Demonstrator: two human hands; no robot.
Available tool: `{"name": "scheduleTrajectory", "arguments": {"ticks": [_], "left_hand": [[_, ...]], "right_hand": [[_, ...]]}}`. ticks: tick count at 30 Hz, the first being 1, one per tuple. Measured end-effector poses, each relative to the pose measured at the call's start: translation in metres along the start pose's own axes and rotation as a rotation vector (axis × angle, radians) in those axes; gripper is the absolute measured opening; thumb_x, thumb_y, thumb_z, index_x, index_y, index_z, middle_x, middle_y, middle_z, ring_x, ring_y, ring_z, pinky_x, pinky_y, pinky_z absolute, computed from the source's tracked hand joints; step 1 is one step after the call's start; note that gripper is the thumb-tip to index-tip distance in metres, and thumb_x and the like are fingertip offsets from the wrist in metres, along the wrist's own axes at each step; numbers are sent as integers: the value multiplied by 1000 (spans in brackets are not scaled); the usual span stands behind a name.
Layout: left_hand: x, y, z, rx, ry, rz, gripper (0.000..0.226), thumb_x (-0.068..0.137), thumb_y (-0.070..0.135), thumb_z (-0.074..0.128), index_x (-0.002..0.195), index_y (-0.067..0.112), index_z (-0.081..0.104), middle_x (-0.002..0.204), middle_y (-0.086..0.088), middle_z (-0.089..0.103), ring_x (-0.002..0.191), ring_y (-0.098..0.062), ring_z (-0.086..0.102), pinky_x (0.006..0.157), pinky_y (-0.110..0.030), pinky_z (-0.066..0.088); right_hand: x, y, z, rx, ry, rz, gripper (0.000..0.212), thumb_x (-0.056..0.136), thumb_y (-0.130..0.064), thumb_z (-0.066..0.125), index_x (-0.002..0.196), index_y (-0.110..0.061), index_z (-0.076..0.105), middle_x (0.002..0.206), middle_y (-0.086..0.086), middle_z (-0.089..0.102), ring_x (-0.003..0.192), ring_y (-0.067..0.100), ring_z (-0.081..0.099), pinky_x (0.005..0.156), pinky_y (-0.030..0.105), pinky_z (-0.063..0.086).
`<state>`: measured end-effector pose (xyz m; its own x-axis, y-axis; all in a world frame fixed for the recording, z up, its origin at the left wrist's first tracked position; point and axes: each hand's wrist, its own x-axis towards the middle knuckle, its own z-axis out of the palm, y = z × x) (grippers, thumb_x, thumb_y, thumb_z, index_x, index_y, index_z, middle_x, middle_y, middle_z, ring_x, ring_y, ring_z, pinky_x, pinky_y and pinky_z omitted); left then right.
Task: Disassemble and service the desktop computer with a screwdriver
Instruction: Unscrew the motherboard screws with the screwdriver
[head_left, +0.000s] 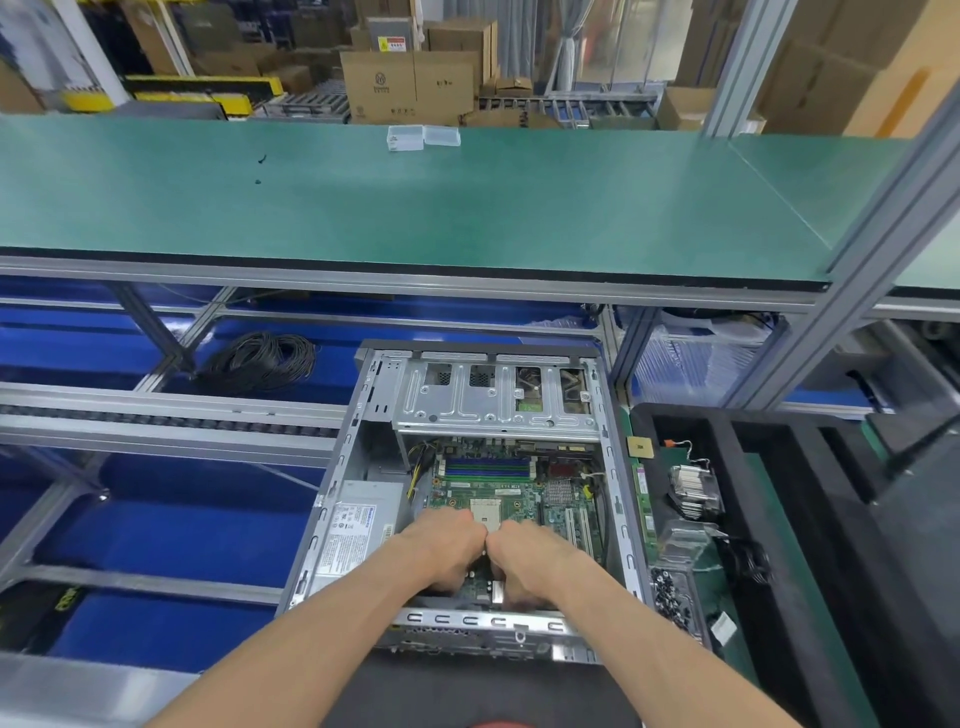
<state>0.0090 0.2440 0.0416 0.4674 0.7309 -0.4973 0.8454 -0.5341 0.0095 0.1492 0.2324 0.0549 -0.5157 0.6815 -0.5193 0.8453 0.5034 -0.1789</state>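
An open desktop computer case (347, 470) lies on its side in front of me. Inside it are the green motherboard (511, 491) with its bare CPU socket (485, 515), the power supply (358, 525) on the left and the metal drive cage (498, 402) at the far end. My left hand (441, 548) and my right hand (530, 558) sit side by side over the near part of the motherboard, knuckles up and fingers curled down onto it. Their fingertips are hidden. No screwdriver is in view.
To the right of the case lie a CPU chip (640, 447), a memory stick (645, 501), a heatsink cooler (693, 491) and a tray of dark screws (670, 592). A coil of black cable (260, 361) lies under the green bench (415, 208), which carries clear plastic boxes (423, 137).
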Motion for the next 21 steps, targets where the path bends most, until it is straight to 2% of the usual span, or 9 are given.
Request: {"name": "scheduleTrajectory", "arguments": {"ticks": [2, 7, 10, 15, 17, 21], "left_hand": [[-1, 0, 1, -2, -1, -19, 27, 80, 4, 65, 65, 18, 48, 74, -2, 50, 71, -24, 52, 63, -36, 42], [-2, 1, 0, -43, 31, -51, 34, 80, 1, 64, 63, 20, 41, 70, 1, 41, 72, -24, 50, 64, -37, 41], [-2, 2, 1, -25, 10, -28, 32, 79, 2, 64, 62, 20, 43, 69, 1, 43, 67, -21, 48, 64, -35, 41], [-3, 3, 0, -30, 38, -92, 24, 80, 2, 64, 73, 17, 47, 73, 1, 39, 79, -26, 54, 65, -37, 41], [-4, 4, -1, -33, 32, -95, 25, 81, 2, 63, 71, 17, 46, 72, 1, 38, 78, -26, 52, 66, -38, 42], [-4, 4, -2, -15, 5, -43, 33, 80, 2, 63, 64, 19, 41, 70, 0, 41, 74, -23, 51, 66, -36, 43]], "right_hand": [[1, 1, 1, -3, 8, -8, 11, 83, 0, 64, 87, -10, 62, 82, 8, 52, 74, 29, 53, 68, 36, 46], [5, 2, 3, -9, 22, -14, 11, 85, 1, 64, 92, -6, 64, 75, 4, 45, 74, 27, 51, 70, 35, 45], [5, 1, 3, -42, 25, -18, 14, 85, 0, 63, 84, -11, 55, 70, 3, 41, 71, 27, 50, 68, 35, 45], [6, 1, 6, -70, 39, -11, 27, 86, 1, 59, 69, -12, 42, 67, 4, 40, 55, 19, 42, 64, 33, 43], [7, 1, 6, -62, 36, -8, 32, 86, 1, 58, 66, -13, 39, 66, 4, 41, 53, 17, 39, 64, 33, 43], [8, 2, 6, -62, 29, -11, 14, 86, -1, 61, 81, -11, 53, 68, 3, 43, 59, 21, 45, 64, 34, 44]]}}
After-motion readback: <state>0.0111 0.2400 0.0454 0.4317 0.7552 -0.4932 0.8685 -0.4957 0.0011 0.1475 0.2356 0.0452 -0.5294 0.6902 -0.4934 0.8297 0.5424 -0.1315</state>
